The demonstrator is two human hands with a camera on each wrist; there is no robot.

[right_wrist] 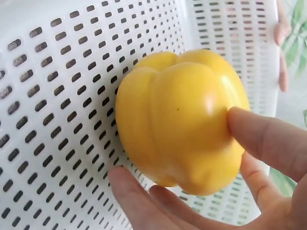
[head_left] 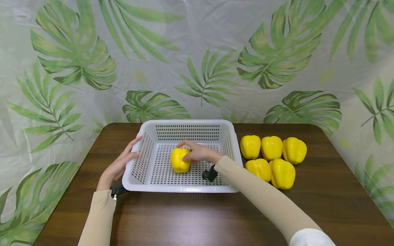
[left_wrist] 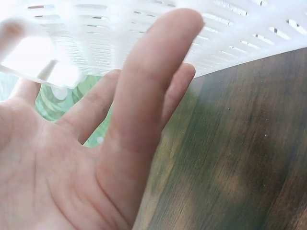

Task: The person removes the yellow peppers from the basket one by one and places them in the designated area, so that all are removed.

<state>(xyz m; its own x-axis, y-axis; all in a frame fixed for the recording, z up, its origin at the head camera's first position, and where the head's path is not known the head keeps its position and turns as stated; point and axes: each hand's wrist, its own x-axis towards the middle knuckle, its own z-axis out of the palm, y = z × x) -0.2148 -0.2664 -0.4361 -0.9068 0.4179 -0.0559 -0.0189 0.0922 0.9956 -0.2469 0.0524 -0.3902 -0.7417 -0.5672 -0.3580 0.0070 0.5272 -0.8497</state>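
Observation:
A yellow bell pepper (head_left: 180, 160) stands in the white slotted plastic basket (head_left: 191, 189), left of its middle. My right hand (head_left: 198, 152) reaches in from the right and holds the pepper between thumb and fingers. In the right wrist view, one fingertip presses the side of the pepper (right_wrist: 177, 120), while other fingers curve along below it. At the basket's left side, my left hand (head_left: 118, 166) touches the rim with fingers stretched out. The left wrist view has these extended fingers (left_wrist: 144, 86) beside the slotted outer wall (left_wrist: 230, 28).
Several more yellow bell peppers (head_left: 271, 147) stand in two rows on the brown wooden table (head_left: 197, 218), right of the basket. A leaf-patterned cloth (head_left: 209, 68) hangs behind the table. Black wrist cameras (head_left: 210, 174) are worn on both arms.

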